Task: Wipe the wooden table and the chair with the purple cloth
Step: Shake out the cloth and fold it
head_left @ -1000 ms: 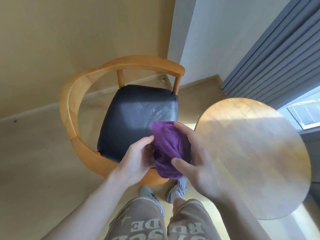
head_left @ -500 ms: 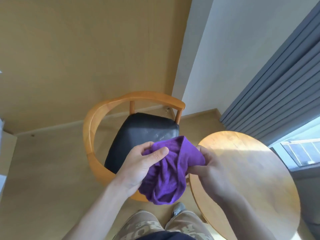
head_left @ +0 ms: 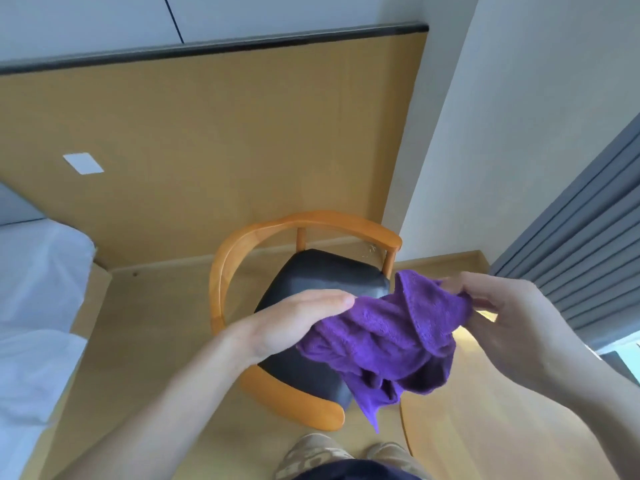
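We hold the purple cloth (head_left: 384, 344) bunched in mid-air btwn both hands: left hand (head_left: 294, 327) grips its left end, right hand (head_left: 498, 313) pinches the upper right edge, hands apart. Wooden table (head_left: 502, 427) lies below and nearer the right hand; chair (head_left: 301, 271) sits beyond and under the left, so the table looks like the shorter reach.

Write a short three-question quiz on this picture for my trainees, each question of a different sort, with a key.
1. True or false: the purple cloth lies flat on the wooden table.
2. Which hand pinches the cloth's upper edge? A. left hand B. right hand
3. Fill in: the chair has a ____ seat cushion.

Key: 1. False, both hands hold it up in the air. 2. B. 3. Black.
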